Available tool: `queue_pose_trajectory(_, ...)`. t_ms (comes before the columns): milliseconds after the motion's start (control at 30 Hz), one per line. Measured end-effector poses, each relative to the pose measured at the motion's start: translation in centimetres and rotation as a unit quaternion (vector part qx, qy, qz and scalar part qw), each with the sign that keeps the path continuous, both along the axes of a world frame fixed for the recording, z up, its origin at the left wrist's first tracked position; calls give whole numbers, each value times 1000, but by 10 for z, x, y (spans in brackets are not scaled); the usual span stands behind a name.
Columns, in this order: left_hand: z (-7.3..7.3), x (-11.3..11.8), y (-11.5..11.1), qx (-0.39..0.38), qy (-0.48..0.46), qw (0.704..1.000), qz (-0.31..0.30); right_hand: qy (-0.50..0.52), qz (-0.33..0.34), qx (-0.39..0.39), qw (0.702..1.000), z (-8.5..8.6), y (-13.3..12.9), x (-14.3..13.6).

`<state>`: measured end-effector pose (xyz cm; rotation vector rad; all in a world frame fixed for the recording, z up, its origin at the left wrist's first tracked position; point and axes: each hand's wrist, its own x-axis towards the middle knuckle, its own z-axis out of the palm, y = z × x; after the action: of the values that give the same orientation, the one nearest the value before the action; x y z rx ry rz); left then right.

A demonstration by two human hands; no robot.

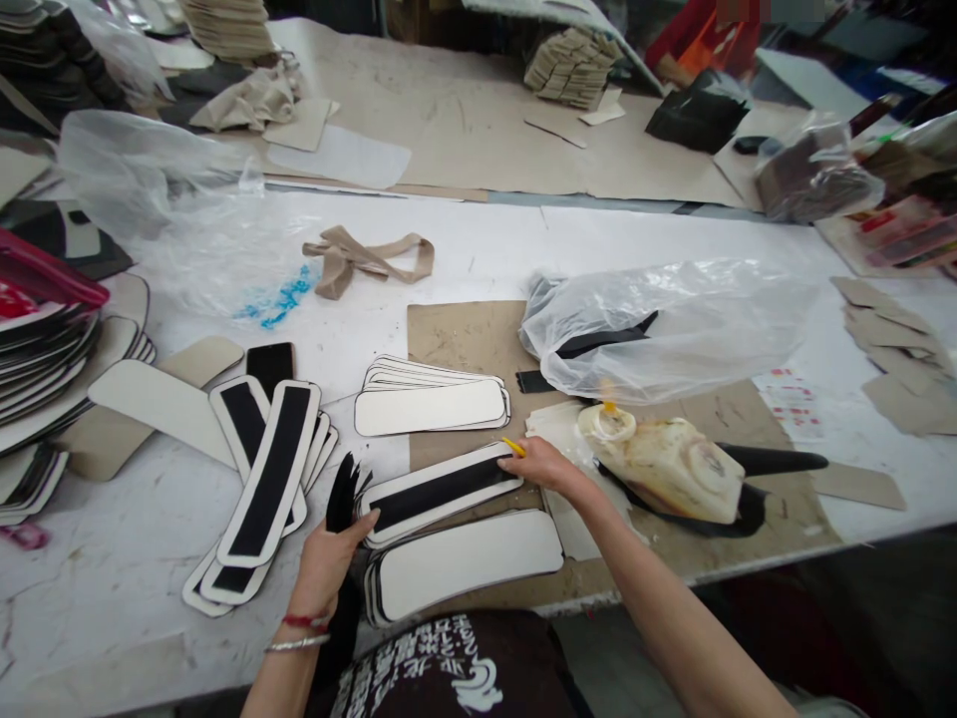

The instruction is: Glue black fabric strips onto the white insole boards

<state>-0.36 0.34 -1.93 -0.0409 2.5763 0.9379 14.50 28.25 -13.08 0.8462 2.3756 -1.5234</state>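
A white-edged piece with a black strip on it (pixel 441 494) lies on a stack in front of me. At its left end, my left hand (pixel 329 563) presses its thumb on the piece while its fingers hold a bundle of thin black strips (pixel 342 496). My right hand (pixel 542 464) is at the piece's right end, closed on a small yellow tool (pixel 513 447) whose kind I cannot make out. Plain white stacked pieces lie behind (pixel 430 407) and nearer to me (pixel 471 563). To the left, several black-striped pieces (pixel 269 474) are piled crosswise.
A stained plastic jug (pixel 673 464) lies right of my right hand, by a clear plastic bag (pixel 673 329). Brown cardboard (pixel 464 329) is under the work. A phone (pixel 270 367), a beige fabric strip (pixel 366 259) and stacked panels (pixel 45 369) are to the left.
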Motion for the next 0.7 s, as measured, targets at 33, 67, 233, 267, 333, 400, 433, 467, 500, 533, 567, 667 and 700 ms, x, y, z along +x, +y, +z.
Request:
queue_pose_trajectory(33,-1,-1,-1,3,-11,1000,8,-1,-1,-3,1000,0,0,0)
queue_pose_trajectory(67,-1,-1,-1,5,-21,1000,16,-4,-3,-5,1000,0,0,-1)
queue_pose_trajectory(233,-3,-2,-1,-10,-12,1000,21,-27,-17,2,999,1,0,-4)
queue_pose_trajectory(267,-4,-2,0,-18,-4,1000,19,-29,-17,3,999,2,1,-4)
queue_pose_trajectory(333,-3,-1,1,-38,8,999,11,-29,-15,2,999,4,2,-4)
queue_pose_trajectory(400,-2,-1,2,-54,13,998,1,-21,-22,6,1000,8,4,-1)
queue_pose_trajectory(433,-1,0,2,-56,12,998,-2,-15,-35,15,999,10,5,1)
queue_pose_trajectory(467,0,0,2,-56,12,998,-4,-10,-53,28,998,12,5,4)
queue_pose_trajectory(500,0,1,2,-55,12,998,-7,-6,-73,44,996,14,4,8)
queue_pose_trajectory(533,-1,1,1,-54,14,998,-11,-3,-93,61,994,17,3,12)
queue_pose_trajectory(567,-2,1,0,-53,16,998,-17,5,-116,79,990,19,0,16)
queue_pose_trajectory(667,-7,-2,-4,-52,27,997,-44,44,-178,124,975,24,-14,27)
queue_pose_trajectory(700,-8,-2,-6,-52,31,997,-52,58,-194,137,970,25,-20,29)
